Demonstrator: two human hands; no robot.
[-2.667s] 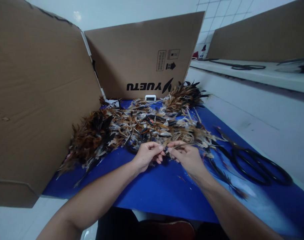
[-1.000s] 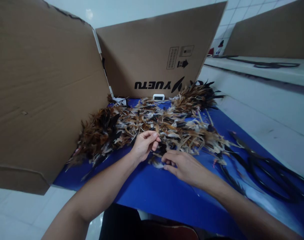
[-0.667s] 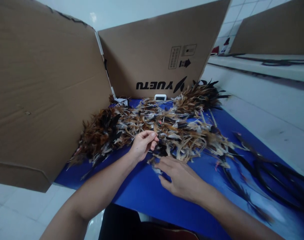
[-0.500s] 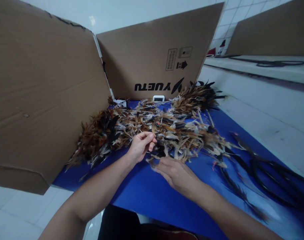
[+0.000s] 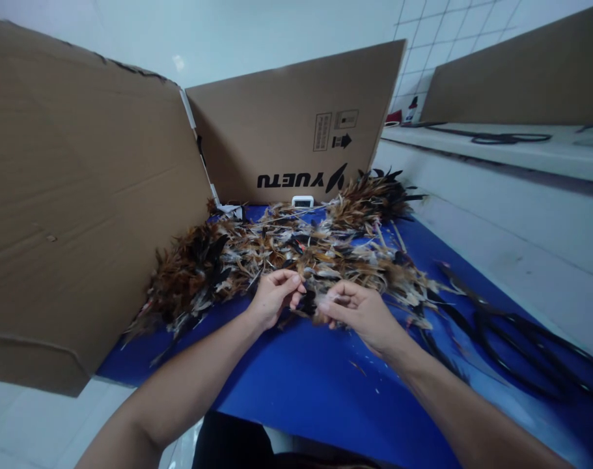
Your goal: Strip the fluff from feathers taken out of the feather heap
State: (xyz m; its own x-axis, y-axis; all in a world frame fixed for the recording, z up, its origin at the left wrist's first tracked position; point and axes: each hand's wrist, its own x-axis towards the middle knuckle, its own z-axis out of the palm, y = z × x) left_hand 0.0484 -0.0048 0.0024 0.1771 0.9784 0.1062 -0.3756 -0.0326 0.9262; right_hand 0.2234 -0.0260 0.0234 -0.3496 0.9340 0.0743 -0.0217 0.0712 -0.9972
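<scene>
Brown, black and pale feathers (image 5: 262,244) lie in a loose heap across the blue table (image 5: 286,384). At the heap's near edge, my left hand (image 5: 276,296) is closed in a pinch; what its fingertips hold is too small to make out. Close to its right, my right hand (image 5: 357,309) pinches a small wispy feather (image 5: 320,303) between thumb and fingers. A denser brown and black bunch (image 5: 181,270) sits at the heap's left end, and another dark bunch (image 5: 374,195) at the back right.
Tall cardboard panels stand at the left (image 5: 91,195) and back (image 5: 276,130). A small white display device (image 5: 303,202) rests against the back panel. Large black scissors (image 5: 491,332) lie at the right. Beyond is a white ledge (image 5: 560,146) with a small bottle (image 5: 411,109).
My right hand has risen and turned, its thumb and fingers now showing in a pinch near my left hand. My left hand stays pinched. The camera view has shifted slightly.
</scene>
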